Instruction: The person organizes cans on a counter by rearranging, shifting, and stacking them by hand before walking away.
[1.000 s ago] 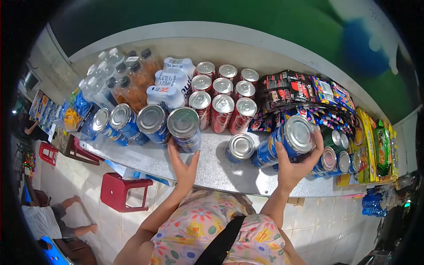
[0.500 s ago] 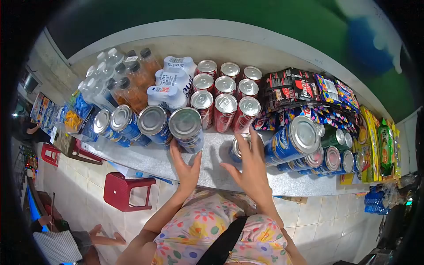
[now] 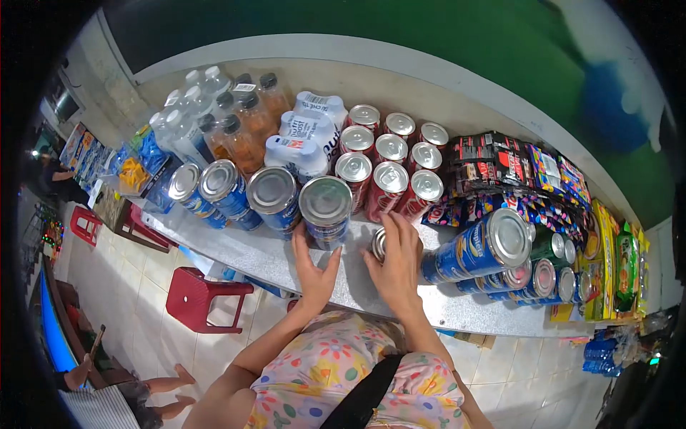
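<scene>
Can (image 3: 379, 244) upright between right fingers (image 3: 408, 237), top up

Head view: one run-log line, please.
left hand: at blue, silver-lidded metal can; right hand: around round silver-lidded can; red metal cans: upright behind

At the centre, the large tin (image 3: 326, 207) is shining, smooth metal on top and glossy around its side, while toward four o'clock the small tin (image 3: 379, 244) is showing bare metal. At one, red cans (image 3: 391, 150) are gleaming as polished metal. At ten, bottles (image 3: 187, 127) are looking like clear plastic; at two, packets (image 3: 511, 164) are glinting like foil. At eight, a stool (image 3: 193, 294) is displaying hard plastic; at six, a dress (image 3: 307, 372) is creasing in matt cloth.
</scene>
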A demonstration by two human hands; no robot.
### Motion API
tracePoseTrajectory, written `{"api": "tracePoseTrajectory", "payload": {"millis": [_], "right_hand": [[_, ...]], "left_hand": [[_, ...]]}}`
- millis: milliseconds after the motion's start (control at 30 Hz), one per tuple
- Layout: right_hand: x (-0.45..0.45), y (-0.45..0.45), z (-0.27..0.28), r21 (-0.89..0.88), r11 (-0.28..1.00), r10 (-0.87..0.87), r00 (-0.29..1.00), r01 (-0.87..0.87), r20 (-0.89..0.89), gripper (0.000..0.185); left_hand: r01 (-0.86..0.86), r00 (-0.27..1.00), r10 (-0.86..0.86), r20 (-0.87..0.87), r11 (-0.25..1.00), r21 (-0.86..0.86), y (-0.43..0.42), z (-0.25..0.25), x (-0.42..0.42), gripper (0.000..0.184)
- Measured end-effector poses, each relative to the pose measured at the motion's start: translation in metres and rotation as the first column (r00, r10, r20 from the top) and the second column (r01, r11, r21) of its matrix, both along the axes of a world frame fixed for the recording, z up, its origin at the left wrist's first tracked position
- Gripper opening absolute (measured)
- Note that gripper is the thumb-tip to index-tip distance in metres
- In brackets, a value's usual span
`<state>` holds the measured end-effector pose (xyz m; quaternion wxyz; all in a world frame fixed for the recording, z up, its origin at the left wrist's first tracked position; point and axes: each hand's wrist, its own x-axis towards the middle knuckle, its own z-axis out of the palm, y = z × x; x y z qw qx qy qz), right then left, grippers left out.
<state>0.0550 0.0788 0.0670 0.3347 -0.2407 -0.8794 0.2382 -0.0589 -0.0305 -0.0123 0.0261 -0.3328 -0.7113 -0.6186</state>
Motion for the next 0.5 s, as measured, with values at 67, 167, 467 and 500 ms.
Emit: {"api": "tracePoseTrajectory", "payload": {"millis": [67, 167, 467, 500], "right_hand": [[-0.003, -0.003, 0.015, 0.021, 1.0, 0.011, 1.0, -0.01, -0.016, 0.071], [-0.013, -0.003, 0.038, -0.073, 0.985, 0.143, 0.975, -0.157, -0.168, 0.075], [-0.072, -0.013, 0.029, -0.107, 0.975, 0.169, 0.962, -0.195, -0.215, 0.088], [-0.07, -0.013, 0.029, -0.115, 0.972, 0.174, 0.954, -0.207, -0.246, 0.087]], "left_hand": [[0.006, 1.0, -0.006, 0.001, 1.0, 0.009, 0.0, 0.001, -0.003, 0.079], [0.006, 0.999, -0.007, 0.045, 1.0, 0.016, 0.0, 0.006, 0.0, 0.081], [-0.036, 0.997, 0.033, 0.068, 0.998, 0.042, -0.001, 0.001, 0.003, 0.076], [-0.017, 0.996, 0.012, 0.087, 0.998, 0.061, -0.001, 0.003, 0.003, 0.077]]}}
